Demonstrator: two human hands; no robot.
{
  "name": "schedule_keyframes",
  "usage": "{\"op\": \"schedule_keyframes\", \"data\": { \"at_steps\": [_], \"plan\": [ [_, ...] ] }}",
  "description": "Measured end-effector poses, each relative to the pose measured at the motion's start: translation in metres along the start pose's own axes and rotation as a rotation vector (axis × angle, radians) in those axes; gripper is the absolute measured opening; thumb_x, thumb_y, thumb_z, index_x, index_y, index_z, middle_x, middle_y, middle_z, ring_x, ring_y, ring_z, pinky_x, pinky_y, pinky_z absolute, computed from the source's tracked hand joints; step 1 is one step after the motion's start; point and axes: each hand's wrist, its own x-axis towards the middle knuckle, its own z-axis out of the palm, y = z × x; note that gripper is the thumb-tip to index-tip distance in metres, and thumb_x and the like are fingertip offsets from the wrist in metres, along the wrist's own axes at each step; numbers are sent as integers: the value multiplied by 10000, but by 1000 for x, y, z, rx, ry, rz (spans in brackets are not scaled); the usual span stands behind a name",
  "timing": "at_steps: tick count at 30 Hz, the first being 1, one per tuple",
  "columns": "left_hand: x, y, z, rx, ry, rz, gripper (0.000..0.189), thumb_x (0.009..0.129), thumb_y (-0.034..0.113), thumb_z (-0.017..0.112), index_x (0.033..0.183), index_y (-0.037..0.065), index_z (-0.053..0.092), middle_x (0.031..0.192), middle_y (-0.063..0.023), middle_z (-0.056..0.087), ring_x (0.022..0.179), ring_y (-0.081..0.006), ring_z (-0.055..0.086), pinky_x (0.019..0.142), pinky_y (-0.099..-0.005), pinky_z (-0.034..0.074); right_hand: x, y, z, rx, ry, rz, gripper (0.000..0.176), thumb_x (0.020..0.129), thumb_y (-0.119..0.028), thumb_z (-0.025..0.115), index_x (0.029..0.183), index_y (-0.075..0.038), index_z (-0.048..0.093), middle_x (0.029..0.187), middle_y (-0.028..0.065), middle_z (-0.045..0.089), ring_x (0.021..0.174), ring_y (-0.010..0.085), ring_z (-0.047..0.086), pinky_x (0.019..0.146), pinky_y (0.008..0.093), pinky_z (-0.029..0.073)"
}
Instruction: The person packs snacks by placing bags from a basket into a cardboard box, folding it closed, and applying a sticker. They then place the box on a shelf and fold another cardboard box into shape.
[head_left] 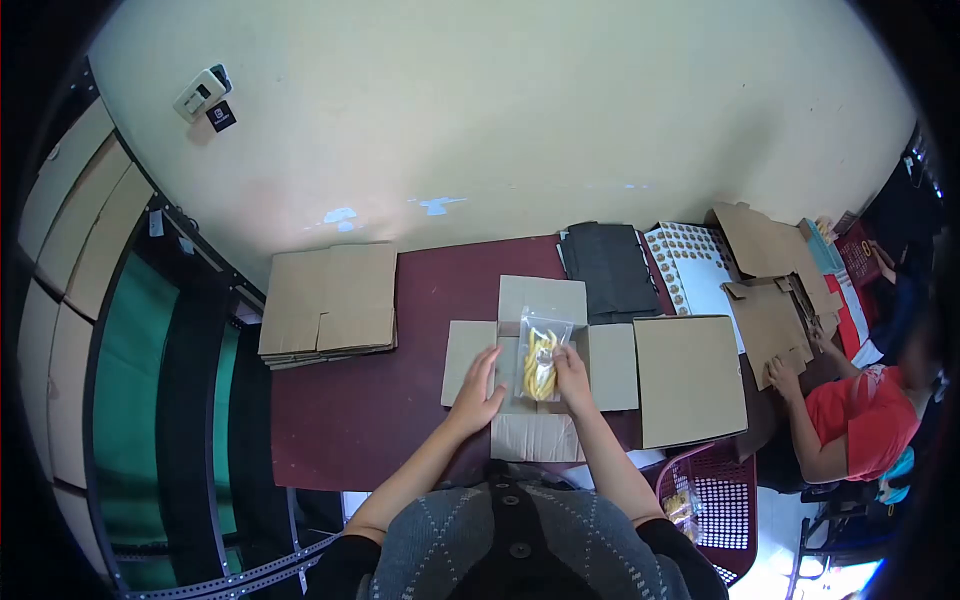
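In the head view, an open cardboard box (542, 298) stands in front of me with its flaps folded outward. Over its opening is a clear plastic bag (540, 366) filled with yellow, stick-like pieces. My right hand (573, 379) grips the bag's right edge between thumb and fingers. On the other side, my left hand (477, 396) is open, its fingers stretched and thumb apart, close to the box's left side and holding nothing. The bag hides part of the box's inside.
Flattened cardboard boxes (330, 300) are stacked at left on the dark red table (350, 420). A closed box (690, 380), black sheets (608, 270) and a sticker sheet (690, 255) lie right. A basket (725, 500) holds bags below. A co-worker (865, 420) handles cardboard (770, 320).
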Motion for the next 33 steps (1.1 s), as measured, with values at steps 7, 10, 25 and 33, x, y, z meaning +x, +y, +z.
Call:
{"op": "schedule_keyframes", "data": {
  "at_steps": [7,10,25,33],
  "plan": [
    [-14,-47,25,404,-22,-321,785,724,291,686,1387,127,300,1433,-294,137,1324,-497,108,1072,-545,152,50,111,1,-406,44,130,327,892,-248,541,1057,32,576,918,154,640,837,233,614,744,344,480],
    [-23,-51,36,486,-40,-342,852,690,310,713,1398,137,273,1448,-269,96,1320,-516,85,1045,-605,152,52,120,13,-120,-25,346,223,860,-166,547,963,26,596,861,130,640,767,216,605,681,329,481],
    [-40,-45,35,448,-131,-401,797,768,205,585,1449,189,170,1468,-233,98,1333,-490,106,1050,-612,127,72,178,6,-432,35,233,453,712,-269,726,1034,21,594,976,221,639,927,332,622,817,370,474],
    [-59,-39,23,454,-88,-452,713,794,222,552,1432,230,235,1463,-261,85,1324,-509,103,1048,-601,143,55,144,33,-690,-48,112,444,761,-161,700,1097,42,493,841,157,616,725,256,622,624,352,500]
  ]
}}
